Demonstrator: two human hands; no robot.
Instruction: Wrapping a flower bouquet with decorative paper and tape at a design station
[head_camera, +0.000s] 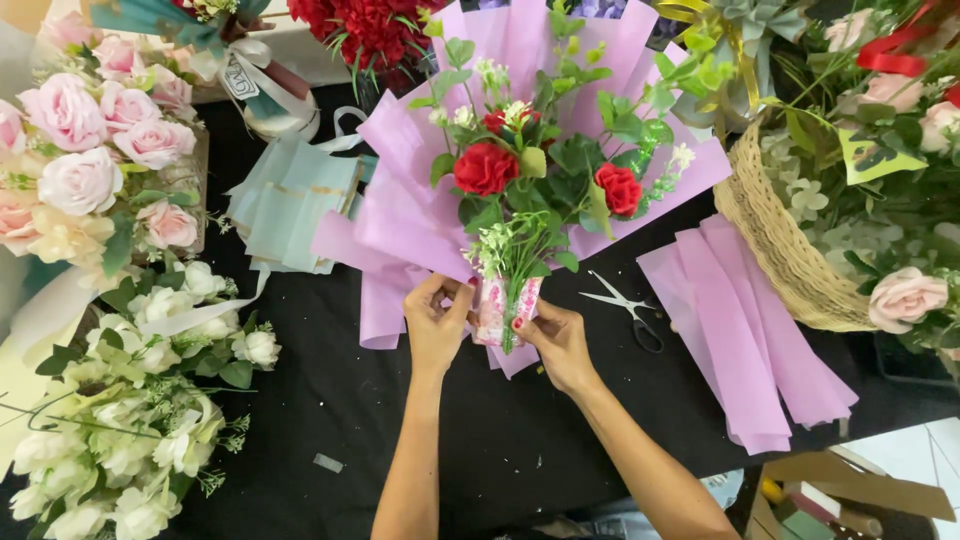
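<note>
While both hands pinch the patterned band at its stem end, the bouquet (520, 190) of red blooms in pink wrap lies on the black table (480, 440), long axis running away from the person, flowers pointing outward. The left hand (436, 325) and right hand (556, 340) each close thumb and fingertips on the band (497, 310). Scissors (628, 308) rest just right of the right hand. Loosened grip could likely let the wrap fan open.

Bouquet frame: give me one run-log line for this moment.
left hand: grips bouquet stem wrap | right hand: pinches patterned ribbon | scissors: lying on black table
</note>
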